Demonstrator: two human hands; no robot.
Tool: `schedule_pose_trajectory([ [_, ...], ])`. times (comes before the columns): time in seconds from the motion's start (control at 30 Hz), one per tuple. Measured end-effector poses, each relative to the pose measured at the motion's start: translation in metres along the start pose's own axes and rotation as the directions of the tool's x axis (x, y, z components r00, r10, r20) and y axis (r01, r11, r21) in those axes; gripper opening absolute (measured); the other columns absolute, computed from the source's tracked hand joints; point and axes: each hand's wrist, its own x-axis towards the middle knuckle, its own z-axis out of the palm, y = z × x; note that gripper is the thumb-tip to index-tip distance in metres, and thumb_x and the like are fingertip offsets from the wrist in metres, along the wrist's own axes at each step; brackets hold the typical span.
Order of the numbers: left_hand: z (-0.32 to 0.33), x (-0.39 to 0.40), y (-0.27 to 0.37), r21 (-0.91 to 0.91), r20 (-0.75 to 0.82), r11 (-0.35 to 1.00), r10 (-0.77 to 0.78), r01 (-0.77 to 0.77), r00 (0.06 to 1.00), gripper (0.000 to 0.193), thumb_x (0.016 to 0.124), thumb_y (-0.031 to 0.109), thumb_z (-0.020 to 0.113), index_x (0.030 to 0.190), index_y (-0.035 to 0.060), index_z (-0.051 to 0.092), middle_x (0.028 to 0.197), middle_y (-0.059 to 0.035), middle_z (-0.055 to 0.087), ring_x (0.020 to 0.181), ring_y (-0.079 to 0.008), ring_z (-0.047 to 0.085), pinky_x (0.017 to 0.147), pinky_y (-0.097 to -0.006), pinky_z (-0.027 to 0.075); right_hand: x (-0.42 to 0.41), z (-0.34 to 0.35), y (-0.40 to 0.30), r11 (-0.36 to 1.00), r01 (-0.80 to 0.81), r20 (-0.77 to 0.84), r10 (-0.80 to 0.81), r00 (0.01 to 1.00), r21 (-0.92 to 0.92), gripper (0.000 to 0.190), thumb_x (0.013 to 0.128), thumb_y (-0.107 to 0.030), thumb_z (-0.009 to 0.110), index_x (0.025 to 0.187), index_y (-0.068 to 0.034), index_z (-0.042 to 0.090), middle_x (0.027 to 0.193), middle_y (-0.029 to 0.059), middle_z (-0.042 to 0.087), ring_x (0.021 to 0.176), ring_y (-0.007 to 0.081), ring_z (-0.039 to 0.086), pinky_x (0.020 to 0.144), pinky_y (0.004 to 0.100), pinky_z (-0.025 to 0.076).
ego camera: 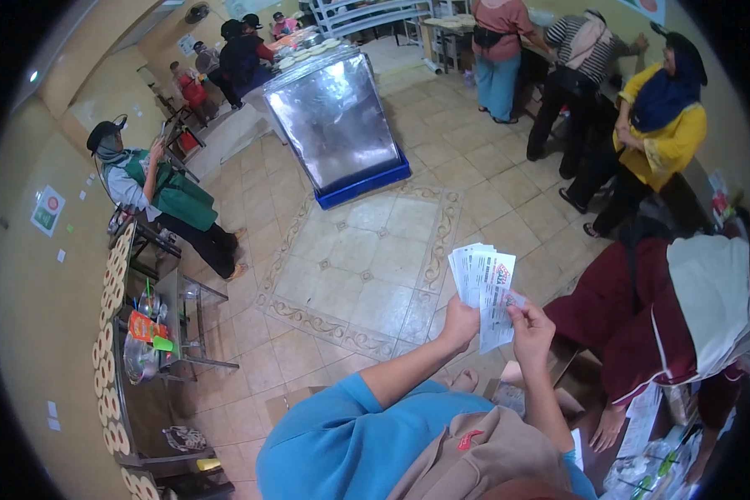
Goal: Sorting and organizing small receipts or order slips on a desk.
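Observation:
A fanned bunch of printed paper slips point(473, 265) is held in my left hand point(462, 322), in front of my body over the tiled floor. My right hand point(532, 328) pinches the upper right part of a front slip point(495, 325), which overlaps the others. The slips bear writing and a red and green logo. Both hands are close to each other, with the papers between them.
A tall metal-sheeted stack point(334, 119) stands on a blue base point(365, 187) ahead. Flat dough rounds point(104, 362) line the left table. A person in maroon point(625, 312) bends at my right; another in a green apron point(178, 197) stands left. Cardboard point(290, 400) lies by my feet.

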Motion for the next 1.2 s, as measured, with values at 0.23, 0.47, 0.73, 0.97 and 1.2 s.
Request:
schedule_pose_trajectory([
  [0.23,-0.009,-0.018,0.004,0.116,-0.038,0.993,0.025,-0.020,0.999,0.017,0.075,0.003,0.052,0.091,-0.0021,0.056,0.084,-0.0080,0.060,0.073,-0.0140,0.056,0.060,-0.0272,0.045,-0.025,0.007,-0.036,0.966,0.198,0.046,-0.193,0.980,-0.167,0.013,0.074,0.004,0.057,0.086,0.003,0.060,0.096,0.0135,0.061,0.083,0.0185,0.060,0.071,0.0265,0.047],
  [0.47,-0.014,-0.040,0.017,-0.045,-0.038,0.999,0.004,-0.005,0.999,0.017,0.073,0.002,0.057,0.090,-0.0007,0.055,0.081,-0.0077,0.059,0.072,-0.0136,0.056,0.059,-0.0268,0.046,-0.047,0.017,-0.041,0.942,0.289,0.053,-0.284,0.957,-0.168,0.016,0.073,0.006,0.055,0.087,0.000,0.060,0.096,0.0133,0.061,0.078,0.0168,0.061,0.069,0.0261,0.049],
  [0.73,-0.025,-0.075,0.005,-0.104,-0.119,0.989,0.097,-0.110,0.988,0.017,0.072,0.002,0.058,0.089,-0.0010,0.056,0.081,-0.0072,0.060,0.071,-0.0138,0.056,0.060,-0.0273,0.045,-0.067,0.014,-0.046,0.939,0.304,0.123,-0.287,0.950,-0.162,0.017,0.069,0.008,0.054,0.083,0.000,0.061,0.089,0.0107,0.059,0.079,0.0203,0.059,0.068,0.0262,0.047],
  [0.97,-0.031,-0.098,-0.008,0.037,-0.096,0.995,0.100,-0.097,0.990,0.018,0.071,0.006,0.061,0.088,0.0005,0.059,0.081,-0.0061,0.061,0.073,-0.0113,0.055,0.061,-0.0273,0.045,-0.079,0.014,-0.031,0.934,0.324,0.085,-0.315,0.945,-0.148,0.012,0.068,0.006,0.056,0.080,0.004,0.060,0.088,0.0107,0.056,0.084,0.0178,0.054,0.071,0.0249,0.043],
  [1.2,-0.044,-0.111,-0.008,0.039,-0.045,0.996,0.076,-0.074,0.996,0.027,0.073,0.011,0.063,0.097,0.0009,0.055,0.088,-0.0072,0.060,0.078,-0.0130,0.056,0.066,-0.0268,0.046,-0.090,0.020,-0.016,0.974,0.208,0.200,-0.187,0.962,-0.089,0.012,0.070,-0.001,0.059,0.081,0.002,0.062,0.087,0.0112,0.058,0.079,0.0190,0.056,0.073,0.0256,0.043],
])
